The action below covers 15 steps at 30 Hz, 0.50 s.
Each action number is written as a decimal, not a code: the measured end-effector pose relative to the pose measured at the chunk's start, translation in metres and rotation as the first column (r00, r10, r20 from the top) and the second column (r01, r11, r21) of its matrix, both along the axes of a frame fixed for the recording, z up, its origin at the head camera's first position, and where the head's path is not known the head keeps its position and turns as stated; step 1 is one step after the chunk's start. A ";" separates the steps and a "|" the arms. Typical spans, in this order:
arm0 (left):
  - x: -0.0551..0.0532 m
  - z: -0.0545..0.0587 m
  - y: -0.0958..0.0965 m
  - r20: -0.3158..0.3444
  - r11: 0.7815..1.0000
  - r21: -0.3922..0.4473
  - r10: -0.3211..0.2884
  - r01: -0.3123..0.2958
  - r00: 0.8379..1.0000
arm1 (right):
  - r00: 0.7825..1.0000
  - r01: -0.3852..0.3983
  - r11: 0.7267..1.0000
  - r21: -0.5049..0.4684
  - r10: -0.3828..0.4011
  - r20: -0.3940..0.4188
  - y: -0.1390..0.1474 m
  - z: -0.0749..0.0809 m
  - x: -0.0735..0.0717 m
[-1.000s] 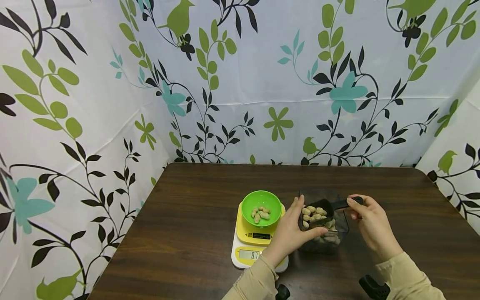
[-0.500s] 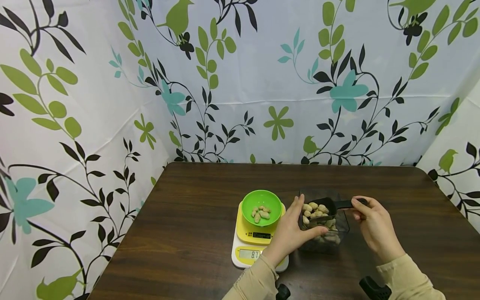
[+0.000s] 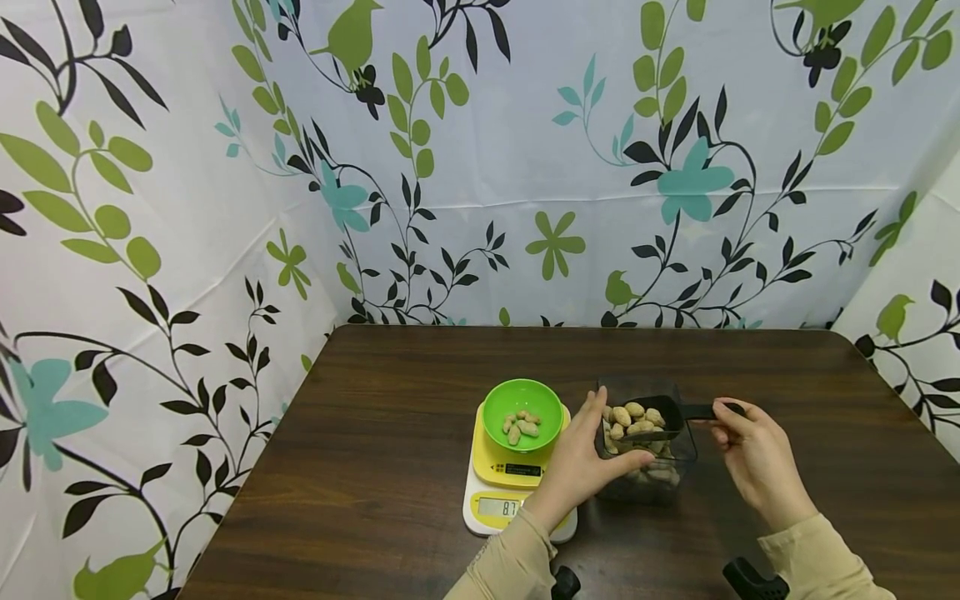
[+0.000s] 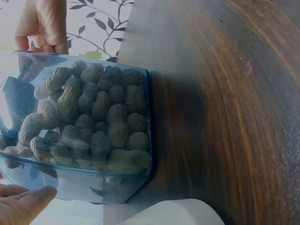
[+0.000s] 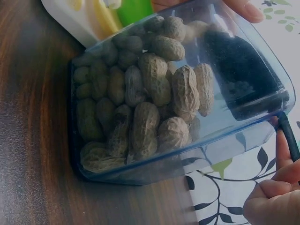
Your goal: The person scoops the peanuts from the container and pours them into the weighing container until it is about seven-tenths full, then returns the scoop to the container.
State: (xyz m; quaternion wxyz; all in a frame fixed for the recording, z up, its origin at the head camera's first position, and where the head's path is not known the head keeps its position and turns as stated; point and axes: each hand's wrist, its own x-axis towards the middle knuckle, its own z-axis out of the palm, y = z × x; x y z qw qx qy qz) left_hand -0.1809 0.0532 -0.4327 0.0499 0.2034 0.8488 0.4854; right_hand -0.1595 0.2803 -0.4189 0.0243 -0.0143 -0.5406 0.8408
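A clear plastic container (image 3: 686,454) of unshelled peanuts (image 4: 117,124) stands on the table. At its left side my left hand (image 3: 577,471) holds it, the thumb along the front and the fingers toward the back. My right hand (image 3: 761,458) pinches the handle of a black scoop (image 3: 672,415) between thumb and fingers. Heaped with peanuts, the scoop sits at the top of the container. Through the container wall the dark scoop (image 5: 234,70) shows above the loose peanuts (image 5: 145,126) in the right wrist view.
Left of the container is a yellow and white kitchen scale (image 3: 483,475), its display (image 3: 498,507) partly covered by my left arm. A green bowl (image 3: 510,396) with several peanuts rests on it. Patterned cloth (image 3: 450,208) hangs behind the dark wooden table (image 3: 360,467).
My right hand has moved slightly right with the scoop, whose handle now lies more level. The left hand and container stay in place.
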 end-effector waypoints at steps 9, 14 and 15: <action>-0.001 -0.002 0.000 -0.002 1.000 0.007 0.001 -0.001 1.000 | 0.999 -0.031 0.998 -0.059 0.033 0.024 0.002 -0.003 0.000; -0.001 -0.004 0.000 0.001 1.000 0.010 0.010 -0.010 1.000 | 0.999 -0.028 0.994 -0.109 0.032 0.037 0.003 -0.005 -0.001; -0.001 -0.004 0.000 0.001 1.000 0.009 0.013 -0.013 1.000 | 0.999 -0.028 0.993 -0.116 0.032 0.036 0.003 -0.005 -0.001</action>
